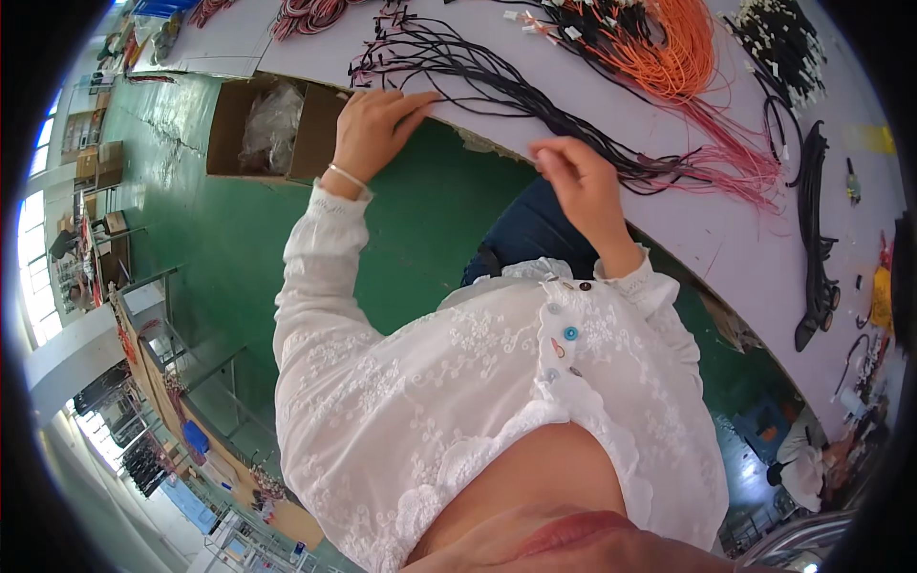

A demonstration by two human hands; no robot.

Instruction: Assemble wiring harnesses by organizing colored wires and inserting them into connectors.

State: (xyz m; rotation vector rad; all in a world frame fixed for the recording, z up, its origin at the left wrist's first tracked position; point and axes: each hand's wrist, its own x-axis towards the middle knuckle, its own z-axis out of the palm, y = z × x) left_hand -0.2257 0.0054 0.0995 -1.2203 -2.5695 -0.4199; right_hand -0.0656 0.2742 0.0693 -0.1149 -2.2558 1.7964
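Note:
My left hand (377, 126) is at the front edge of the pale table, thumb and index finger closed together at one thin black cable (487, 116). That cable runs right into a long bundle of black cables (530, 95), whose loose ends fan out at the far left. My right hand (585, 186) hovers at the table edge, just in front of the bundle. Its fingers are curved and a little apart, and nothing shows between them. Thin pink-red wires (731, 174) spread from the bundle's right end across the table.
Behind the bundle lies a heap of orange wires (673, 57) with white connectors. Black cables with pale ends (783, 48) lie at the far right, near a long black cable harness (812, 229). A cardboard box (224, 129) holding clear plastic stands left of my left hand.

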